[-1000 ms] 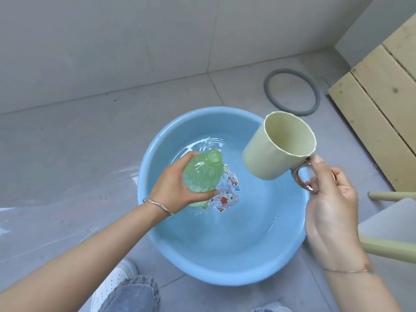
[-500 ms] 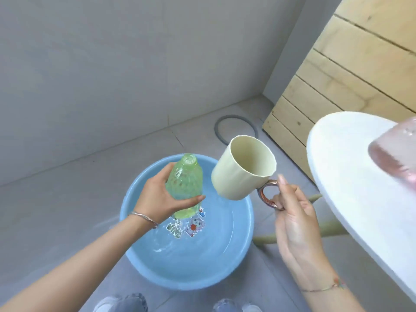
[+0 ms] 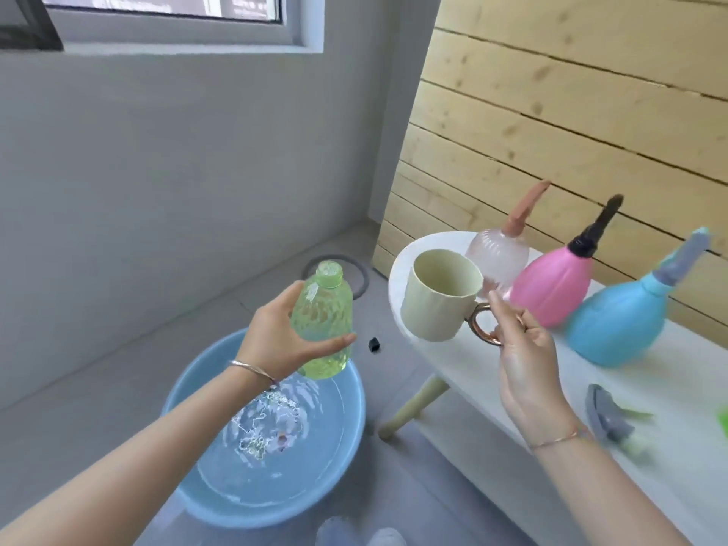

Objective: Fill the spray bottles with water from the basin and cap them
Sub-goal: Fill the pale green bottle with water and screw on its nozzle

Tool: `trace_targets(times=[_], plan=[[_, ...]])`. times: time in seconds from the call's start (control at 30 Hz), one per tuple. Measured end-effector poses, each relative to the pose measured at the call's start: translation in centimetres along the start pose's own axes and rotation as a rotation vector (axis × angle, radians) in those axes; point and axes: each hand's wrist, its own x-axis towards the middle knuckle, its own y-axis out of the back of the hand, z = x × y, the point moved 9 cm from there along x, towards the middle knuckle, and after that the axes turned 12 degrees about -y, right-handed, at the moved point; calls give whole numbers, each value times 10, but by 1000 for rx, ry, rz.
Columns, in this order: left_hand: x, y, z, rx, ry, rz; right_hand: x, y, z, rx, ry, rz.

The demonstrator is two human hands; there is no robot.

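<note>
Grey floor tiles and a pine-board wall frame the scene. The basin (image 3: pixel 350 419) sits on the floor with rippled water in it. To its right, a white counter (image 3: pixel 677 382) carries three capped bottles: clear pink (image 3: pixel 498 258), pink (image 3: pixel 551 289) and blue (image 3: pixel 618 325).

The left hand (image 3: pixel 275 336) grips the green bottle (image 3: pixel 323 321) around its belly, upright above the basin, with the thumb across the front and the neck uncapped. The right hand (image 3: pixel 520 348) holds the mug (image 3: pixel 437 297) by its metal handle at the counter's edge. I can make out no water inside it.

The bottle looks like thin ribbed plastic, probably wet, so likely slippery and easy to dent. With water in it, a hard squeeze would push liquid out of the open neck. A firm but light hold on the ribbed belly suits it best, keeping it vertical. A grey spray head (image 3: pixel 606 415) lies on the counter near the right wrist and is probably this bottle's cap. It is best taken by its collar, since the tube looks flimsy.
</note>
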Motion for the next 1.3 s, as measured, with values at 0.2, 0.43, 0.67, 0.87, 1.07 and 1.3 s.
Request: trace_targets(times=[0.2,0.43,0.67,0.87,1.07,1.3], plan=[[3,-35,48,-10,-62,-33,12,50,-2,-10,10,167],[6,-65,93,31,-130,-94,20,70,11,24,-52,174],[1,-87,127,50,-169,-129,20,79,24,-103,-178,160],[-7,-103,157,8,-200,-135,3,103,-34,-436,29,141],[-12,-143,178,-37,-219,-220,-7,181,-62,-844,126,194],[-22,-184,207,-113,-272,-277,2,203,-12,-1089,-82,78]])
